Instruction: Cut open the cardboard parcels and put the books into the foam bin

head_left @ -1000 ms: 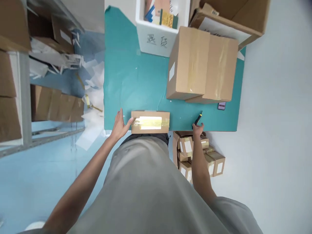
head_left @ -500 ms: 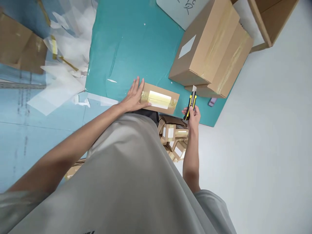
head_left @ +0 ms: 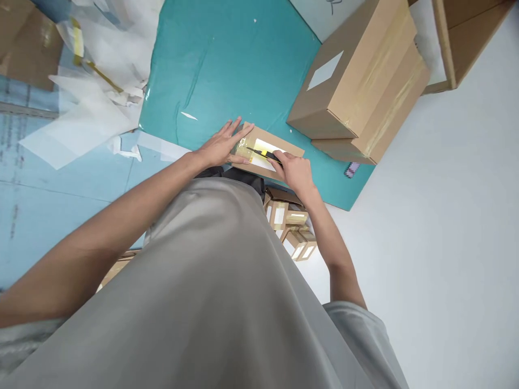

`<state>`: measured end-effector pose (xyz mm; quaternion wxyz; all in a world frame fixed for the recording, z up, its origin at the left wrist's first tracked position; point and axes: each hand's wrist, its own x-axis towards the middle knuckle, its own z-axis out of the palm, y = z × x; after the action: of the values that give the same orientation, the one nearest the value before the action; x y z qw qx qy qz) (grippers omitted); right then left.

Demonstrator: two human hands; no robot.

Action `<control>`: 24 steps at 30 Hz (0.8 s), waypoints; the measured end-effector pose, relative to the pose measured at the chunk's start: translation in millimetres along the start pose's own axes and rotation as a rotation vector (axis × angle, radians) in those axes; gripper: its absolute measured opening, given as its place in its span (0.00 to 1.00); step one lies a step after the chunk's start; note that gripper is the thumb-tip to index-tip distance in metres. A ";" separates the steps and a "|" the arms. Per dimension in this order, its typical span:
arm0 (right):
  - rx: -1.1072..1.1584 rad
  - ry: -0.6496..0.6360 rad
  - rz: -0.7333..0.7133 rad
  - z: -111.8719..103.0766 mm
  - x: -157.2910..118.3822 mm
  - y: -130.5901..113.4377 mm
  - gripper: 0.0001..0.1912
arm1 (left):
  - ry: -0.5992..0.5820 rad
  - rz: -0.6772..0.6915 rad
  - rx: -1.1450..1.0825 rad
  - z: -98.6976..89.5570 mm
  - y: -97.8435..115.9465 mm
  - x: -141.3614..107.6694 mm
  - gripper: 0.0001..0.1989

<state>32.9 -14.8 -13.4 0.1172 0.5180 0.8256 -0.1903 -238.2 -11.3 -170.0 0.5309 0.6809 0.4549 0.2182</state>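
Observation:
A small taped cardboard box (head_left: 292, 147) with a white label lies at the near edge of the teal tabletop. My left hand (head_left: 218, 147) rests on the box's left end, fingers stretched and spread, thumb toward the near side. In my right hand (head_left: 297, 172) is a black and yellow utility knife (head_left: 265, 154), the fingers closed round its handle. The knife lies low over the label, its blade pointing left toward the clear tape near my left thumb. Whether the blade touches the tape, I cannot tell.
Two large taped cartons (head_left: 344, 75) stand at the right of the teal tabletop (head_left: 231, 59). An open carton (head_left: 470, 38) is beyond them. White packing sheets (head_left: 81, 127) lie scattered at the left. Several small boxes (head_left: 294, 227) are piled below the table's near edge.
My right hand has brought the utility knife left from beside the box to over its label, turning it from upright to pointing left. My left hand stays on the box's left end.

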 end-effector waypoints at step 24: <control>-0.382 -0.288 0.073 -29.1 17.9 -47.4 0.30 | -0.084 -0.049 0.128 -7.3 20.2 -0.7 0.60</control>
<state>-17.5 -6.2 15.0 0.3362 0.4833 0.8023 -0.0982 -236.4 -8.5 -148.8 0.5099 0.7109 0.4617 0.1467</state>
